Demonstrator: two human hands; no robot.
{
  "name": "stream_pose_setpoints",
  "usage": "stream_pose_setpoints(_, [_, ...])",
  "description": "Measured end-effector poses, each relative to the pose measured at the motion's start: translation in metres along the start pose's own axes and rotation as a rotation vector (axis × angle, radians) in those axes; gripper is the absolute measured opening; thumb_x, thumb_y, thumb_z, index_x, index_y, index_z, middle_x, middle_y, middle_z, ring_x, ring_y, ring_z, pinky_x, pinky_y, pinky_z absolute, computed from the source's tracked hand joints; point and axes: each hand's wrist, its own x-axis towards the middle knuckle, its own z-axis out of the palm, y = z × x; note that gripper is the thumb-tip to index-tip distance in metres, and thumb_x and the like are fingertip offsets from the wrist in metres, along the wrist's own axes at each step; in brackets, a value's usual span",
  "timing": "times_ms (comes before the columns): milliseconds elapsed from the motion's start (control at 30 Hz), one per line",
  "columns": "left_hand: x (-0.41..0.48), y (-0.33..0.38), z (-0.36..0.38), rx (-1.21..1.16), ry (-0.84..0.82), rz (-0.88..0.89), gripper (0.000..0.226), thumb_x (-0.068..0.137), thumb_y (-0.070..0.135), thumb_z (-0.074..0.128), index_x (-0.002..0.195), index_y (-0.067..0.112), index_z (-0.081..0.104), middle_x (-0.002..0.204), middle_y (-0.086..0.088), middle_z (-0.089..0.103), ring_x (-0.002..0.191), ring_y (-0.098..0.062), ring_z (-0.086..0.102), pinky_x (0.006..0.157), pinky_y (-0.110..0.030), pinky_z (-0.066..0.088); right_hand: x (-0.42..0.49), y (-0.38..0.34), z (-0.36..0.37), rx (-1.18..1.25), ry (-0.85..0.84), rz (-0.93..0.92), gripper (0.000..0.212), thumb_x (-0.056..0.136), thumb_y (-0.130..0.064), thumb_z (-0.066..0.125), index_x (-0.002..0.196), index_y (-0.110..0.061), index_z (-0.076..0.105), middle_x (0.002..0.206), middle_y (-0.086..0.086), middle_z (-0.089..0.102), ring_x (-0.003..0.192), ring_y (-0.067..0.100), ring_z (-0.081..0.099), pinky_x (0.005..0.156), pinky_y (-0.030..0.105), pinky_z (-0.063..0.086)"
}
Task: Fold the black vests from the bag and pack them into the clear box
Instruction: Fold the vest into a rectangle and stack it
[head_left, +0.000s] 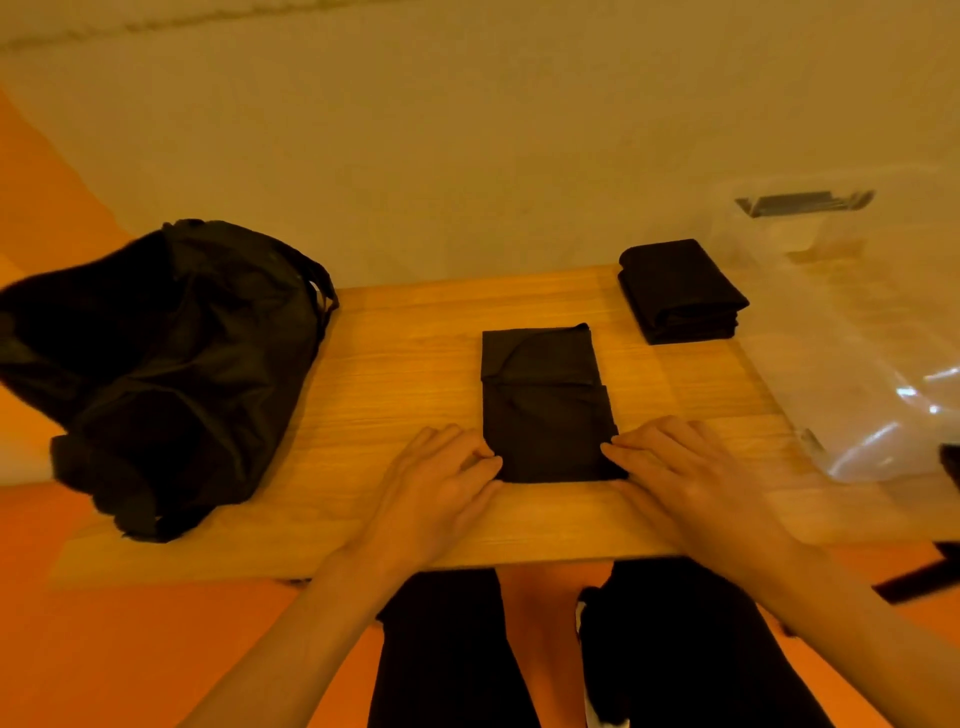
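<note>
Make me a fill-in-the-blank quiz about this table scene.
The black bag lies to the ___ of the half-folded vest.
The left hand and right hand touch that vest's ___ corners.
The stack of folded vests sits beside the clear ___.
Missing: left; near; box.

I see one black vest (545, 400) lying flat at the middle of the counter (395, 364), folded into a narrow rectangle with its far part doubled back over itself. A neat stack of folded vests (680, 291) sits far right, just beside the clear box (883, 338). The slumped black bag (166, 374) lies left, overhanging the edge.
</note>
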Motion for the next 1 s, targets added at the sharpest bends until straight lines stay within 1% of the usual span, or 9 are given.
stream_pose_setpoints(100, [-0.001, 0.002, -0.001, 0.053, 0.014, 0.008, 0.027, 0.093, 0.028, 0.05, 0.093, 0.016, 0.075, 0.092, 0.001, 0.063, 0.085, -0.018, 0.057, 0.065, -0.034, 0.047, -0.002, 0.002, 0.003, -0.057, -0.003, -0.024, 0.03, 0.092, -0.025, 0.06, 0.117, -0.013, 0.074, 0.113, 0.004, 0.072, 0.102, 0.025, 0.065, 0.081, 0.042, 0.054])
stream_pose_setpoints(233, [-0.001, 0.011, -0.005, 0.015, 0.015, 0.003, 0.023, 0.093, 0.026, 0.05, 0.091, 0.015, 0.07, 0.098, 0.0, 0.063, 0.09, -0.017, 0.057, 0.068, -0.033, 0.049, -0.003, -0.003, -0.002, -0.068, -0.015, -0.035, 0.038, 0.094, -0.032, 0.045, 0.112, -0.016, 0.074, 0.109, 0.002, 0.071, 0.1, 0.023, 0.063, 0.087, 0.035, 0.044])
stream_pose_setpoints(400, [-0.007, 0.024, -0.024, -0.225, 0.041, -0.037, 0.012, 0.091, 0.025, 0.058, 0.094, 0.016, 0.065, 0.104, 0.005, 0.062, 0.099, -0.011, 0.055, 0.08, -0.029, 0.046, -0.008, -0.011, -0.022, 0.202, -0.039, 0.083, 0.035, 0.1, -0.038, 0.042, 0.113, -0.019, 0.068, 0.113, -0.006, 0.066, 0.107, 0.014, 0.06, 0.089, 0.03, 0.049])
stream_pose_setpoints(567, [0.002, 0.032, -0.042, -0.568, 0.148, -0.297, 0.009, 0.088, 0.029, 0.061, 0.089, 0.021, 0.064, 0.091, 0.011, 0.062, 0.092, -0.009, 0.06, 0.078, -0.025, 0.048, 0.004, -0.009, -0.029, 0.513, -0.011, 0.263, 0.019, 0.104, -0.046, 0.038, 0.118, -0.042, 0.051, 0.111, -0.029, 0.051, 0.109, -0.006, 0.052, 0.086, 0.01, 0.042])
stream_pose_setpoints(633, [0.013, 0.032, -0.047, -0.657, 0.178, -0.412, 0.006, 0.089, 0.025, 0.065, 0.089, 0.03, 0.063, 0.09, 0.016, 0.062, 0.091, -0.008, 0.061, 0.076, -0.016, 0.047, 0.018, -0.01, -0.032, 0.597, -0.003, 0.348, 0.021, 0.097, -0.052, 0.038, 0.115, -0.049, 0.048, 0.111, -0.027, 0.054, 0.107, -0.008, 0.054, 0.08, 0.009, 0.043])
stream_pose_setpoints(667, [0.019, 0.031, -0.048, -0.696, 0.189, -0.468, 0.017, 0.091, 0.018, 0.067, 0.09, 0.034, 0.061, 0.09, 0.017, 0.063, 0.091, -0.006, 0.061, 0.077, -0.014, 0.047, 0.025, -0.009, -0.032, 0.644, 0.011, 0.379, 0.023, 0.094, -0.053, 0.039, 0.114, -0.05, 0.049, 0.108, -0.023, 0.058, 0.105, -0.007, 0.056, 0.078, 0.011, 0.045])
stream_pose_setpoints(733, [0.031, 0.027, -0.048, -0.784, 0.225, -0.561, 0.027, 0.093, 0.009, 0.068, 0.092, 0.035, 0.061, 0.091, 0.016, 0.065, 0.089, -0.002, 0.062, 0.077, -0.013, 0.048, 0.039, -0.006, -0.031, 0.73, 0.056, 0.443, 0.022, 0.094, -0.048, 0.044, 0.114, -0.048, 0.053, 0.101, -0.017, 0.063, 0.1, -0.002, 0.059, 0.076, 0.015, 0.048])
stream_pose_setpoints(833, [0.05, 0.016, -0.04, -0.869, 0.281, -0.651, 0.022, 0.095, 0.01, 0.067, 0.095, 0.032, 0.065, 0.092, 0.013, 0.067, 0.087, -0.004, 0.063, 0.075, -0.017, 0.051, 0.058, 0.005, -0.02, 0.789, 0.062, 0.541, 0.019, 0.1, -0.032, 0.052, 0.116, -0.039, 0.059, 0.102, -0.015, 0.066, 0.099, -0.002, 0.061, 0.076, 0.014, 0.051])
stream_pose_setpoints(1000, [0.076, -0.002, -0.021, -0.874, 0.278, -0.724, 0.018, 0.098, 0.015, 0.064, 0.099, 0.033, 0.064, 0.095, 0.009, 0.067, 0.089, -0.008, 0.064, 0.072, -0.021, 0.052, 0.08, 0.018, -0.001, 0.799, 0.051, 0.637, 0.019, 0.103, -0.025, 0.053, 0.119, -0.028, 0.062, 0.098, -0.015, 0.066, 0.093, -0.008, 0.061, 0.072, 0.009, 0.048])
